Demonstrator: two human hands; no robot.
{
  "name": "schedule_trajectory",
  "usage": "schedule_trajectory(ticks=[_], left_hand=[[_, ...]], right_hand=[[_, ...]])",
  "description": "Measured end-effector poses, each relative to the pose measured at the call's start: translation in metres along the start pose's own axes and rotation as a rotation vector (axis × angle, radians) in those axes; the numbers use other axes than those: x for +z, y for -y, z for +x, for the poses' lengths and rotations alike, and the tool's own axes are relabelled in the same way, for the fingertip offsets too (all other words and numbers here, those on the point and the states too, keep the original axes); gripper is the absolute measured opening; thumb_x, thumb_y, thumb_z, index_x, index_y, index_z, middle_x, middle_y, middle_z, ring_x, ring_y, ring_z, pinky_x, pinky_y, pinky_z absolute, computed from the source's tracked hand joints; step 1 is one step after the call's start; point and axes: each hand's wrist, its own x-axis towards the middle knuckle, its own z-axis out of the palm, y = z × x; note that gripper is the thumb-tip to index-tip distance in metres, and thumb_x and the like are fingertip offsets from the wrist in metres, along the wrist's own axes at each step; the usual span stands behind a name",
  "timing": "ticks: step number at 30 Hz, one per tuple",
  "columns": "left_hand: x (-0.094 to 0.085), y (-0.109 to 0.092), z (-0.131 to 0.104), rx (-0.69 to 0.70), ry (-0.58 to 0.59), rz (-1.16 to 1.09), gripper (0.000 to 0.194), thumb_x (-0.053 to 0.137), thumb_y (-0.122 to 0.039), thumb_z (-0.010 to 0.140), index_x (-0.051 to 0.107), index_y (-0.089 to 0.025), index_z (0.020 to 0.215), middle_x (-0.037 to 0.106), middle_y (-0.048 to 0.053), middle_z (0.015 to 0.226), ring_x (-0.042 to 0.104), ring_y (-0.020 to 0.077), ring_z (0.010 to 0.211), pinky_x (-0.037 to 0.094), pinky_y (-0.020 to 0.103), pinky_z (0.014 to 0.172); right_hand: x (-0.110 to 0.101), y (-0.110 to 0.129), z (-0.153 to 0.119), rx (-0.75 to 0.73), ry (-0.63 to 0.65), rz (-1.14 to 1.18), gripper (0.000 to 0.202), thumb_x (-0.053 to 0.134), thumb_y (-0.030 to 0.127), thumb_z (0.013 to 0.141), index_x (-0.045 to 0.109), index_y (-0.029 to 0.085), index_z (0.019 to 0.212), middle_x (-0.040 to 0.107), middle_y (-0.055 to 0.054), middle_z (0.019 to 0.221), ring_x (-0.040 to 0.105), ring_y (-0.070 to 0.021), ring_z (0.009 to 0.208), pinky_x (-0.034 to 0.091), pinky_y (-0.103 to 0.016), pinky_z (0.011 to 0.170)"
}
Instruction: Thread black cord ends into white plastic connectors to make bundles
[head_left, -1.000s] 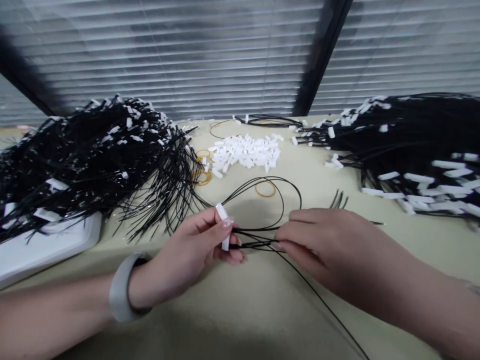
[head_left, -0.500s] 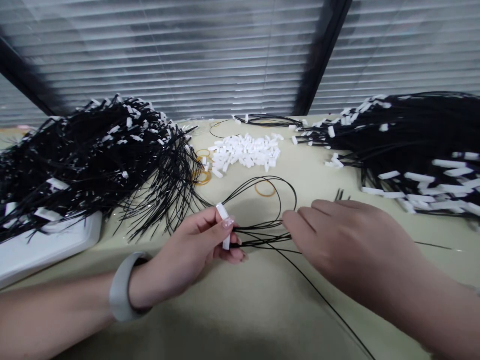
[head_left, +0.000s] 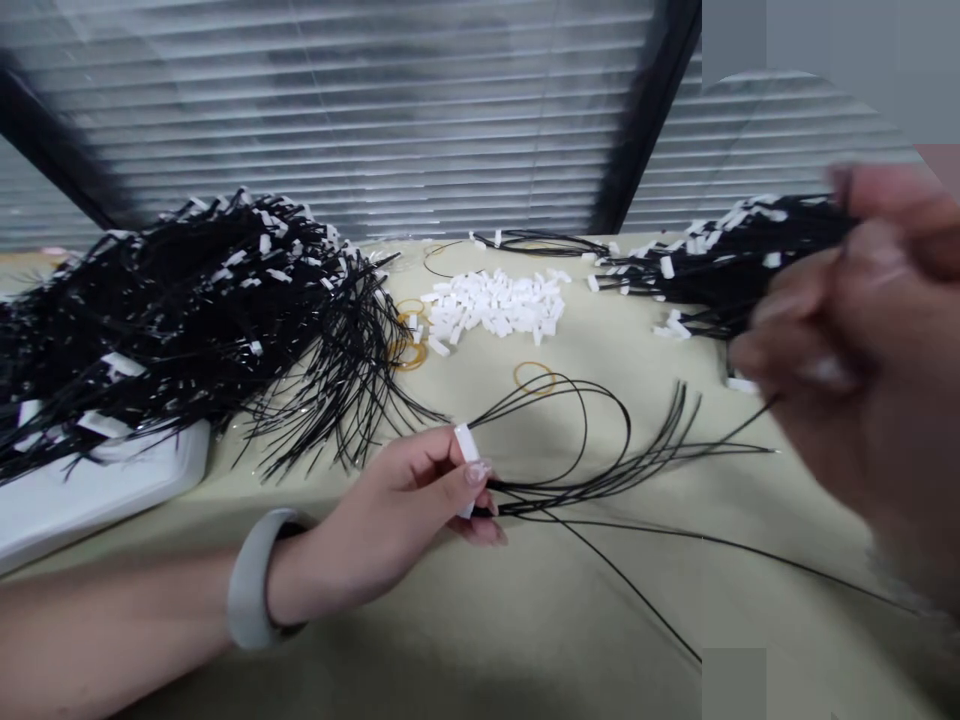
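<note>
Left hand (head_left: 409, 490) pinches a slim white plastic connector (head_left: 466, 443) trailing thin black wires (head_left: 574, 493); the blurred right hand (head_left: 862, 340), fingers curled, grip unclear, hides part of a black wire heap (head_left: 694, 278). Beyond lie yellow rubber bands (head_left: 415, 361) and loose white plastic pieces (head_left: 496, 303).

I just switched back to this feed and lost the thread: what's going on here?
A person's left hand pinches a small white piece, with thin black wires looping and fanning out beside it. The right hand is raised at the right, too blurred to tell whether it grips a wire. Beyond lie loose white pieces, between two dark wire heaps on the table.
</note>
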Motion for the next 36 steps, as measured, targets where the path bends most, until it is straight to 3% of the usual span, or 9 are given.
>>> schedule_trajectory(ticks=[2, 4, 6, 14, 36], left_hand=[[0.000, -0.001, -0.001, 0.009, 0.020, 0.071, 0.019, 0.055, -0.031, 0.082, 0.055, -0.014, 0.075, 0.059, -0.001, 0.067, 0.062, 0.0109, 0.064, 0.049, 0.023, 0.063], [0.001, -0.002, -0.002, 0.024, 0.035, 0.114, 0.018, 0.054, -0.032, 0.083, 0.055, -0.015, 0.076, 0.059, -0.001, 0.068, 0.062, 0.0107, 0.065, 0.049, 0.022, 0.063], [0.001, -0.003, -0.003, 0.035, 0.049, 0.147, 0.018, 0.053, -0.031, 0.083, 0.054, -0.015, 0.074, 0.058, -0.001, 0.067, 0.061, 0.0103, 0.064, 0.048, 0.022, 0.063], [0.003, -0.001, -0.005, 0.057, 0.100, 0.215, 0.018, 0.053, -0.030, 0.082, 0.052, -0.016, 0.071, 0.058, 0.000, 0.066, 0.059, 0.0128, 0.065, 0.047, 0.025, 0.063], [0.003, -0.003, -0.005, 0.122, 0.109, 0.373, 0.019, 0.050, -0.028, 0.084, 0.056, -0.015, 0.072, 0.060, 0.002, 0.065, 0.056, 0.0130, 0.063, 0.044, 0.023, 0.060]], right_hand=[[0.009, 0.006, -0.013, 0.060, 0.123, 0.020, 0.024, 0.051, 0.024, 0.083, 0.054, 0.024, 0.107, 0.058, 0.000, 0.071, 0.052, -0.0082, 0.056, 0.039, -0.021, 0.048], [0.019, 0.013, -0.025, 0.009, 0.327, -0.058, 0.005, 0.057, 0.021, 0.079, 0.061, 0.021, 0.082, 0.059, 0.003, 0.064, 0.052, -0.0068, 0.054, 0.037, -0.019, 0.048], [0.028, 0.018, -0.034, -0.068, 0.469, -0.144, 0.011, 0.055, 0.017, 0.079, 0.059, 0.019, 0.069, 0.058, 0.004, 0.060, 0.049, -0.0054, 0.052, 0.035, -0.018, 0.048], [0.039, 0.019, -0.035, -0.108, 0.665, -0.284, 0.022, 0.043, 0.016, 0.082, 0.056, 0.017, 0.065, 0.051, 0.004, 0.053, 0.040, -0.0061, 0.049, 0.027, -0.022, 0.050], [0.038, 0.022, -0.034, -0.111, 0.660, -0.289, 0.021, 0.044, 0.015, 0.081, 0.054, 0.016, 0.062, 0.048, 0.005, 0.050, 0.037, -0.0056, 0.046, 0.025, -0.021, 0.047]])
